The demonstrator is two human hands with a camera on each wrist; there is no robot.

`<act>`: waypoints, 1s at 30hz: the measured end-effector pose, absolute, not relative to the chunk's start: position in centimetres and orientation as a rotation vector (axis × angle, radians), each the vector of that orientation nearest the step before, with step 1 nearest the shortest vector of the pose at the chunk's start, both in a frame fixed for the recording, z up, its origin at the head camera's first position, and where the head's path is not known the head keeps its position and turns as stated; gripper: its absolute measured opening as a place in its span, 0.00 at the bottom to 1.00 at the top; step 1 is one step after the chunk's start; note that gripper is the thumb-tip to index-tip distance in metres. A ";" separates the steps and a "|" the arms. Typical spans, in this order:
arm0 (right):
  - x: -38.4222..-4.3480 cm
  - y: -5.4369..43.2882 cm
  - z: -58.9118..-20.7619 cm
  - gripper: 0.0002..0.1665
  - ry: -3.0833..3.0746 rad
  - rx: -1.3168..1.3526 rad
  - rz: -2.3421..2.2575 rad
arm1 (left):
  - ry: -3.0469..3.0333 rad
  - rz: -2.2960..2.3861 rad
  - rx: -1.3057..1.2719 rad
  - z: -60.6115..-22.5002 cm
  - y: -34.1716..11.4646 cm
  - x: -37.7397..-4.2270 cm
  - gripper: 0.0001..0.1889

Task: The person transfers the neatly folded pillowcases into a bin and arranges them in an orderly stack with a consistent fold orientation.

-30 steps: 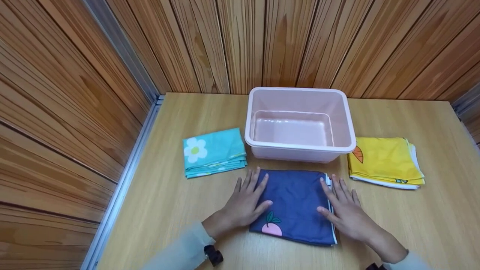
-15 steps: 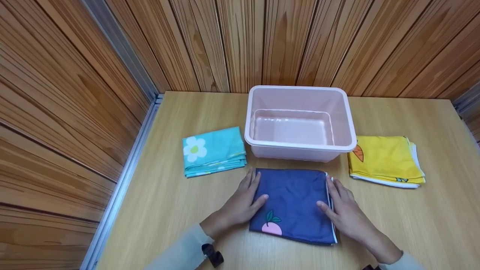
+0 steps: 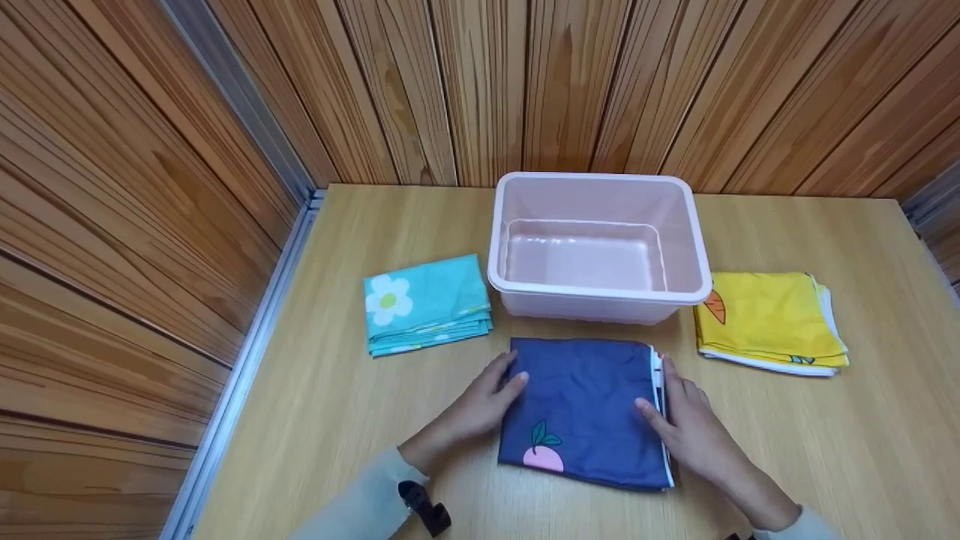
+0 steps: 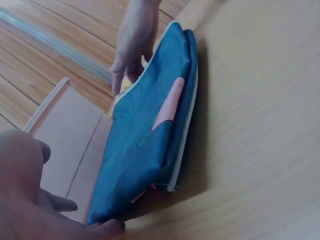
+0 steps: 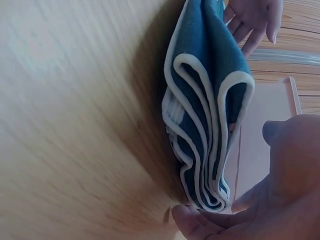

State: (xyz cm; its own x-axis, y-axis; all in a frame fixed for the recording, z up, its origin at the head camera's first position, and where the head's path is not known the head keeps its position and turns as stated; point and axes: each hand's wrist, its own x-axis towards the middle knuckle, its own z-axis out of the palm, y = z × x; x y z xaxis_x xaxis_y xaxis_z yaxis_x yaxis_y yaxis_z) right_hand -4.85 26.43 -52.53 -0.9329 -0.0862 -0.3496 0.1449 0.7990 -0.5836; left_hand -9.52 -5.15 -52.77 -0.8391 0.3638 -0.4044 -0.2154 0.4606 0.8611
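Note:
A navy folded cloth (image 3: 585, 405) with white piping and a pink fruit print lies flat near the table's front. At its left edge is my left hand (image 3: 472, 409), thumb raised over the cloth and fingertips beside its edge. My right hand (image 3: 697, 427) is at the opposite edge, its thumb above the top layer. In the right wrist view, several folded layers of the cloth (image 5: 200, 125) show edge-on, and the fingertips of my right hand (image 5: 280, 195) meet its far end. The left wrist view shows a fingertip of my left hand (image 4: 35, 195) at the cloth's corner, the thumb apart from it.
Behind the cloth stands a pale pink plastic bin (image 3: 600, 296) with nothing inside. A folded turquoise cloth (image 3: 431, 300) with a white flower lies left of it, a folded yellow cloth (image 3: 772, 315) with a carrot print to its right. Wood-panelled walls enclose the table (image 3: 322, 420).
Both hands have gone from lying spread over the navy cloth's sides to its left and right edges, with fingers lowered beside it. The cloth has stayed in place.

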 end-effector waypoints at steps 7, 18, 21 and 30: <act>-5.2 26.4 -52.6 0.61 2.545 0.115 -1.021 | 2.001 1.561 -0.002 -52.8 -5.3 -9.8 0.34; -5.4 26.4 -52.4 0.59 2.363 0.337 -1.329 | 1.843 1.751 -0.065 -53.1 -5.3 -10.8 0.33; -5.7 26.5 -52.3 0.59 2.247 0.411 -1.418 | 1.814 1.787 -0.097 -53.0 -5.0 -11.0 0.33; -6.4 26.8 -52.2 0.58 1.919 0.626 -1.686 | 1.703 1.889 -0.151 -53.1 -4.9 -11.3 0.34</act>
State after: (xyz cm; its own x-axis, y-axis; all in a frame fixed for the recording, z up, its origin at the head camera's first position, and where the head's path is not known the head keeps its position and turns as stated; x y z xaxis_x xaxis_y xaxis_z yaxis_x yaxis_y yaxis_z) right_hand -6.40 26.84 -52.24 -0.7661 0.0110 -0.6426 0.6387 0.1244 -0.7593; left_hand -11.32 -4.94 -53.12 -0.8223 0.3425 -0.4545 -0.4875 -0.0118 0.8731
